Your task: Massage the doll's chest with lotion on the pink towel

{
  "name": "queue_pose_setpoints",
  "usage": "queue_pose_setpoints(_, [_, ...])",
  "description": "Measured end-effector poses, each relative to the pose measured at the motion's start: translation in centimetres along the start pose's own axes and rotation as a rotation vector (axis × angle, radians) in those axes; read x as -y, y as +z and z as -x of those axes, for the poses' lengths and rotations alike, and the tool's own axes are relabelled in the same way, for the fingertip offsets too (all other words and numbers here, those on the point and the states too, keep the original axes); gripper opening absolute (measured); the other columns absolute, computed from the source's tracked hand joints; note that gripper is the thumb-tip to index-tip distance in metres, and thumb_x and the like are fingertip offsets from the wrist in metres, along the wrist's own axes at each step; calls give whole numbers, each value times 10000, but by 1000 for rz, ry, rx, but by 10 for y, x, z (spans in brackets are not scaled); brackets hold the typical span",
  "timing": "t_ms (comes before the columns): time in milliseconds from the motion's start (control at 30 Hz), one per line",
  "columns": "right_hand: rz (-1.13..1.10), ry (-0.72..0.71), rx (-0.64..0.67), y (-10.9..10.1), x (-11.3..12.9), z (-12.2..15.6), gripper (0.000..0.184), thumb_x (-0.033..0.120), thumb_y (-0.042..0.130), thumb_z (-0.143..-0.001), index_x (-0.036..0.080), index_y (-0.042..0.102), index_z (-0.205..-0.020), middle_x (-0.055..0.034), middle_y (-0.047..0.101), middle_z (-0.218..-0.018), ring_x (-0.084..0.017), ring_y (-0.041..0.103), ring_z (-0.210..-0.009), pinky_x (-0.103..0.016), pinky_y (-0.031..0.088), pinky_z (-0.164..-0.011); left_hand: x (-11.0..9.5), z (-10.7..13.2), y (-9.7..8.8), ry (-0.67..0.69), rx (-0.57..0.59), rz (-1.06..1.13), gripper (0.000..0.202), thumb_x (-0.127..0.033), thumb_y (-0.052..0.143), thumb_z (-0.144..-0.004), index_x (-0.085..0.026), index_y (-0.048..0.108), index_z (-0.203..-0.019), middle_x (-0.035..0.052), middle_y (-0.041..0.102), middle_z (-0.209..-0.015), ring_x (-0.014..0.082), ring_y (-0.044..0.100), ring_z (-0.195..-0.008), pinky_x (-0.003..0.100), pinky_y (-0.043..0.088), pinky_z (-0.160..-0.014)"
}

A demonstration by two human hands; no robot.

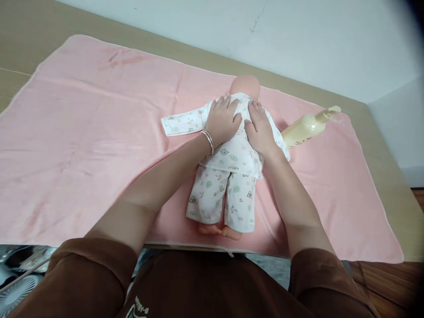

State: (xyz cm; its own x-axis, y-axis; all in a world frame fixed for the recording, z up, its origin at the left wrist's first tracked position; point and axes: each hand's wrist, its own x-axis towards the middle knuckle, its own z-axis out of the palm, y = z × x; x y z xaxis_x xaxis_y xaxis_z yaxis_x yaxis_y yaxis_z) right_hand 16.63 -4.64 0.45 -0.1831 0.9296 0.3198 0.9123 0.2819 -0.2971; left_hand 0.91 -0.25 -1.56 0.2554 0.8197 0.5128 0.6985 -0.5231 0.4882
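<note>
A baby doll (232, 159) in white printed pajamas lies face down on a pink blanket (99, 132), its bald head away from me and its bare feet near the table's front edge. My left hand (223, 120) rests on the left side of its upper back, fingers extended. On the right side of the upper back lies my right hand (260, 131), also with fingers stretched out. Neither hand grips anything. One sleeve reaches out to the left. Just right of the doll, a pale yellow pump bottle (306, 128) lies tilted, its lower end partly hidden by the other sleeve.
The blanket covers most of a wooden table (380, 145), which meets a white wall (298, 39) at the back. A white vented object (20, 289) and other items sit below the table at lower left. Wooden flooring (391, 282) shows at lower right.
</note>
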Motion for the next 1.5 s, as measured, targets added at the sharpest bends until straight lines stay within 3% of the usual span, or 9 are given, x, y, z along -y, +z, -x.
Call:
queue_pose_setpoints(100, [-1, -5, -20, -3, 4, 1, 562, 387, 323, -1004, 208, 374, -1534, -94, 396, -1607, -312, 306, -1514, -596, 281, -1220, -7, 4, -7, -34, 9, -7, 390, -377, 428, -979, -227, 623, -1282, 114, 640, -1352, 297, 526, -1342, 490, 394, -1165])
queue_pose_setpoints(333, [125, 109, -140, -8, 29, 12, 424, 329, 362, -983, 171, 646, -1254, -170, 670, -1308, -351, 621, -1214, -529, 507, -1008, -20, 12, -17, -79, 10, -57, 381, -390, 381, -996, -212, 661, -1184, 135, 682, -1254, 301, 584, -1264, 459, 485, -1056])
queue_pose_setpoints(400, [117, 106, -140, -6, 25, 10, 437, 336, 352, -987, 175, 626, -1286, -162, 653, -1341, -341, 599, -1253, -524, 497, -1028, -14, 9, -12, -67, -3, -34, 379, -395, 400, -986, -232, 648, -1222, 120, 666, -1300, 305, 554, -1306, 489, 444, -1107])
queue_pose_setpoints(533, [71, 34, -70, -1, 7, 2, 536, 368, 314, -1008, 195, 422, -1503, -116, 459, -1563, -307, 382, -1473, -549, 370, -1171, 1, 0, 0, -30, 4, 50, 389, -405, 464, -953, -268, 623, -1280, 95, 626, -1377, 335, 474, -1387, 581, 290, -1213])
queue_pose_setpoints(633, [65, 13, -22, -1, 3, -1, 568, 392, 298, -1013, 220, 349, -1551, -91, 397, -1607, -312, 309, -1512, -589, 306, -1201, 4, -2, 1, -16, 3, 103, 385, -408, 470, -948, -272, 626, -1273, 92, 641, -1344, 336, 490, -1364, 589, 280, -1217])
queue_pose_setpoints(833, [124, 62, -102, -7, 21, 7, 516, 304, 339, -969, 174, 537, -1428, -126, 573, -1464, -319, 499, -1388, -540, 451, -1100, -10, 8, -10, -65, -46, 64, 316, -351, 452, -960, -218, 683, -1129, 118, 671, -1175, 302, 573, -1225, 471, 472, -1069])
queue_pose_setpoints(1033, [198, 163, -205, -5, 31, 14, 415, 278, 379, -935, 186, 703, -1177, -136, 721, -1237, -336, 681, -1124, -485, 550, -921, -15, 13, -12, -109, -90, 35, 257, -334, 482, -937, -223, 699, -1015, 113, 677, -1116, 291, 599, -1142, 436, 515, -982])
queue_pose_setpoints(1267, [147, 229, -240, -1, 32, 15, 455, 371, 358, -955, 179, 651, -1245, -152, 715, -1222, -361, 661, -1133, -529, 522, -964, -12, 14, -7, -146, -125, 58, 276, -349, 464, -942, -230, 668, -1084, 121, 679, -1183, 299, 582, -1204, 441, 491, -1032])
queue_pose_setpoints(1500, [87, 154, -162, -3, 21, 7, 495, 384, 343, -968, 189, 549, -1375, -134, 635, -1372, -333, 576, -1267, -526, 500, -1021, -4, 5, -8, -64, -38, 54, 306, -312, 462, -919, -225, 638, -1154, 111, 679, -1204, 294, 588, -1196, 462, 438, -1090])
